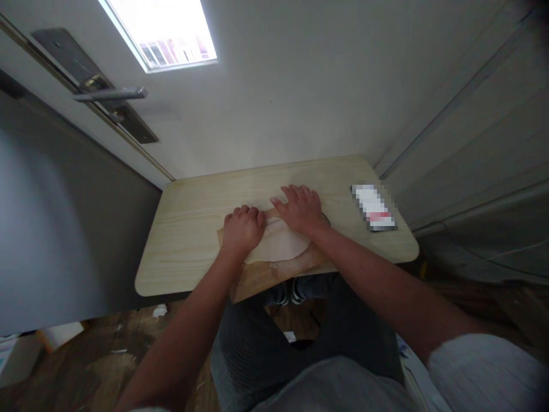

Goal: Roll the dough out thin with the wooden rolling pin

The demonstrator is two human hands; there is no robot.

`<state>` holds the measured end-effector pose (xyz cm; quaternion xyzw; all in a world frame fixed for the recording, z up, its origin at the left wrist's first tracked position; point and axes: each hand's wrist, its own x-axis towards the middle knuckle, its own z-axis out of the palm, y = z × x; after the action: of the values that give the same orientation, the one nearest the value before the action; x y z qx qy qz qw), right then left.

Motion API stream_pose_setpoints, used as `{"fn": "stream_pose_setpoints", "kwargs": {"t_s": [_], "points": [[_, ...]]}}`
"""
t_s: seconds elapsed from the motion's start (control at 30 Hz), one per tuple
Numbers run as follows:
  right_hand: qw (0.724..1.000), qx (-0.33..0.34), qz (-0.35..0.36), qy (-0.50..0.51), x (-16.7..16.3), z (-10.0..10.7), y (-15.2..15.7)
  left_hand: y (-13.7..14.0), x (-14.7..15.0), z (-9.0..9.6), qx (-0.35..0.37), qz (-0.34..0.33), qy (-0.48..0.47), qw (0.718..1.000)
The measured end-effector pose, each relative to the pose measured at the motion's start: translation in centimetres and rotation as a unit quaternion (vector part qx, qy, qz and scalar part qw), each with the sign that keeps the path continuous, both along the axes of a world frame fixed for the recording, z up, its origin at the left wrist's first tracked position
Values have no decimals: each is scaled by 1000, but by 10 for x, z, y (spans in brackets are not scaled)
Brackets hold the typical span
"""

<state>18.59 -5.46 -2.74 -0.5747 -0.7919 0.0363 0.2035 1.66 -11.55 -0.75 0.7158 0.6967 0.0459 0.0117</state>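
Observation:
A pale, smooth sheet of dough (281, 243) lies on a brown wooden board (257, 280), which overhangs the near edge of the small table (184, 234). Between my hands shows a short stretch of a wooden rolling pin (272, 213) at the dough's far edge. My left hand (245, 229) is closed over its left part, knuckles up. Flat over the right part lies my right hand (301, 209), its fingers stretched forward and the thumb apart. Both palms and the ends of the pin are hidden from view.
A phone (373, 207) with a blurred-out screen lies at the table's right. Behind the table stands a white door (274, 126) with a metal handle (111, 94) and a bright window (167, 34). My legs (343, 326) are under the near edge. Paper scraps (160, 311) lie on the floor.

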Motion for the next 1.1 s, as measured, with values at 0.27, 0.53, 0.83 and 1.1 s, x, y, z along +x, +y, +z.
{"fn": "stream_pose_setpoints", "kwargs": {"t_s": [0.27, 0.53, 0.83, 1.1], "points": [[1000, 10, -8, 10, -7, -3, 13, 12, -4, 2, 3, 3, 18, 1000], [1000, 14, -17, 16, -13, -7, 25, 26, -10, 5, -24, -4, 20, 1000], [999, -25, -46, 8, -16, 4, 30, 33, -13, 4, -22, 6, 33, 999], [997, -51, -51, -18, -20, 7, 36, 34, -13, 5, -16, 20, 39, 999]]}}
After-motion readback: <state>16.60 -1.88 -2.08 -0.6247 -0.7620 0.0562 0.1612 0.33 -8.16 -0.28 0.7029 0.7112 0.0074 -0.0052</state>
